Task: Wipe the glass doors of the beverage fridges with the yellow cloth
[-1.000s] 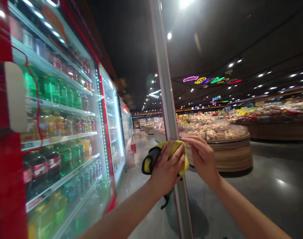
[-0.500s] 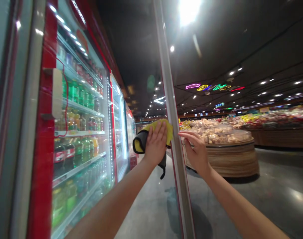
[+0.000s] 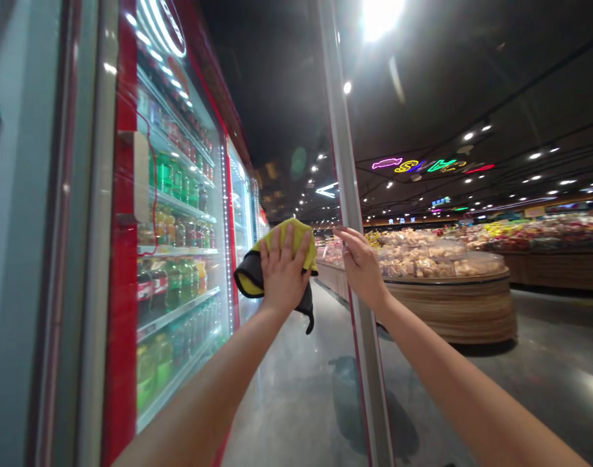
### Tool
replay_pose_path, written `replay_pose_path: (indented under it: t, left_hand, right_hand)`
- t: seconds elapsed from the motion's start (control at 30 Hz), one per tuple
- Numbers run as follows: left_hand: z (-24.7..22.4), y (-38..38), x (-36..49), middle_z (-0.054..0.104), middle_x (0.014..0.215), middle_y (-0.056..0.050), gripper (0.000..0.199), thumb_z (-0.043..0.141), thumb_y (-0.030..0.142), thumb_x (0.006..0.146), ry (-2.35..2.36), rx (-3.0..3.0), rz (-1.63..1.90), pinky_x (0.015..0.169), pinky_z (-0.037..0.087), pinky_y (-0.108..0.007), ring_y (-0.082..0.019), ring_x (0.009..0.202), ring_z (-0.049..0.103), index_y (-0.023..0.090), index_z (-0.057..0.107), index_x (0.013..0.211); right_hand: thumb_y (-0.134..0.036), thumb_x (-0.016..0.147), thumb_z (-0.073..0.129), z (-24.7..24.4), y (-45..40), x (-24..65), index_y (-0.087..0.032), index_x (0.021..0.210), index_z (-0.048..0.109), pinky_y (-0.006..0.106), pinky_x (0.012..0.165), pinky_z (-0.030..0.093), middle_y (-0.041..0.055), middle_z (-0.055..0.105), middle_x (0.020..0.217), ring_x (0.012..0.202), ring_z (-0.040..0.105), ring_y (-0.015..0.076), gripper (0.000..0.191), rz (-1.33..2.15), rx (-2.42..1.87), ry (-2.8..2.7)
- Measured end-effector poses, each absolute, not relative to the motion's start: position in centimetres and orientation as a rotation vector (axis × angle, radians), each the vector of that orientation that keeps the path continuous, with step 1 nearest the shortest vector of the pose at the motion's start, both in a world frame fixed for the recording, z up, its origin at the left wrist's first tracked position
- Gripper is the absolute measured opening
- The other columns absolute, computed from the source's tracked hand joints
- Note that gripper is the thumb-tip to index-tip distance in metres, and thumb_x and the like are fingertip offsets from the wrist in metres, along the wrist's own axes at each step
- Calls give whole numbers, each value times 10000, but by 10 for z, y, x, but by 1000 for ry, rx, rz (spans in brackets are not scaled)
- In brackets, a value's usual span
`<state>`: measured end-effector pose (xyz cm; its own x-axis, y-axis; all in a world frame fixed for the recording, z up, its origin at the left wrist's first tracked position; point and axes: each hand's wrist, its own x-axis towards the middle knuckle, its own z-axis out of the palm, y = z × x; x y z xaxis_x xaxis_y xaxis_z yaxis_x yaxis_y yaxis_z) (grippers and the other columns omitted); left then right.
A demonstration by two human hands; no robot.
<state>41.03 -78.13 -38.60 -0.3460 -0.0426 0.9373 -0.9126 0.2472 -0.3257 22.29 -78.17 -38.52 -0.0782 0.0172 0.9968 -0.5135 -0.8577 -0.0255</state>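
Note:
A yellow and dark grey cleaning cloth (image 3: 250, 266) lies bunched against the glass of an open cooler door. Pressing it to the pane is my left hand (image 3: 284, 269), its fingers spread over the yellow side. A dark corner with a loop hangs below the wrist. My right hand (image 3: 362, 266) is at the door's metal frame (image 3: 345, 155), fingers stretched across it toward the glass and slightly bent. Whether they touch the frame cannot be made out. No object shows in that hand.
On the left, a red drinks cooler (image 3: 121, 363) holds shelves of bottles (image 3: 172, 178); other coolers continue behind it. To the right stands a rounded wooden display counter (image 3: 447, 308) heaped with packaged goods. Grey floor (image 3: 287, 415) shows through the door glass.
My left hand and the cloth have slid left across the glass, away from the frame. My right hand has moved left from the frame's right edge to across it. The view has shifted slightly.

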Motion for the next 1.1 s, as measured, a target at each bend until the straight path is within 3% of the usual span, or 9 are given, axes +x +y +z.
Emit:
replay_pose_path:
  t: [0.13, 0.37, 0.5, 0.63, 0.73, 0.87, 0.97, 1.1]
  left_hand:
    - [-413, -773, 403, 273, 1687, -64, 766, 622, 395, 907, -1875, 820, 1324, 1284, 60, -575, -323, 1587, 112, 260, 317, 1597]
    - [-364, -760, 449, 319, 1670, -59, 610, 493, 414, 982, -1623, 924, 1234, 1282, 85, -550, -308, 1574, 187, 261, 395, 1564]
    - [-394, -751, 466, 293, 1678, -70, 605, 473, 393, 992, -1504, 991, 1187, 1276, 88, -574, -330, 1577, 164, 248, 383, 1572]
    - [-410, -741, 451, 315, 1671, -26, 632, 496, 407, 985, -1731, 918, 1282, 1285, 53, -567, -304, 1583, 151, 289, 343, 1587]
    - [-383, -739, 449, 320, 1670, -5, 620, 492, 428, 984, -1794, 883, 1295, 1295, 71, -521, -275, 1577, 186, 297, 363, 1577]
    - [-353, -740, 484, 278, 1687, -35, 604, 453, 406, 994, -1496, 1022, 1164, 1286, 107, -542, -299, 1576, 183, 262, 372, 1575]
    - [-375, -737, 512, 245, 1697, -66, 628, 457, 384, 986, -1347, 1097, 1085, 1278, 107, -580, -325, 1581, 148, 248, 343, 1589]
    - [-425, -727, 508, 260, 1692, -44, 648, 488, 361, 977, -1606, 1034, 1224, 1283, 70, -573, -316, 1589, 107, 274, 321, 1597]
  right_hand:
    - [-127, 918, 411, -393, -781, 228, -214, 1264, 692, 458, 1155, 465, 99, 671, 1352, 1294, 597, 220, 455, 1946, 1847, -583]
    - [-64, 918, 382, -396, -778, 240, -187, 1446, 561, 475, 1234, 371, 93, 508, 1559, 1505, 382, 230, 571, 1576, 1886, -771]
    - [-88, 950, 402, -407, -769, 249, -128, 1461, 533, 537, 1254, 298, 141, 391, 1630, 1554, 272, 289, 530, 1348, 1804, -913]
    - [-122, 983, 374, -413, -765, 263, -88, 1511, 447, 596, 1252, 250, 185, 291, 1664, 1571, 205, 312, 535, 1349, 1738, -916]
    - [-136, 993, 363, -412, -765, 267, -121, 1548, 392, 590, 1252, 247, 159, 279, 1675, 1572, 208, 291, 555, 1348, 1713, -879]
    - [-179, 1011, 398, -411, -761, 262, -144, 1538, 422, 531, 1259, 257, 149, 300, 1671, 1562, 248, 280, 529, 1270, 1675, -870]
    - [-181, 998, 437, -411, -757, 261, -146, 1514, 463, 514, 1260, 257, 152, 300, 1670, 1556, 267, 289, 518, 1222, 1651, -883]
    - [-160, 963, 483, -413, -758, 268, -138, 1518, 458, 541, 1254, 246, 164, 256, 1682, 1553, 266, 317, 556, 1205, 1589, -914]
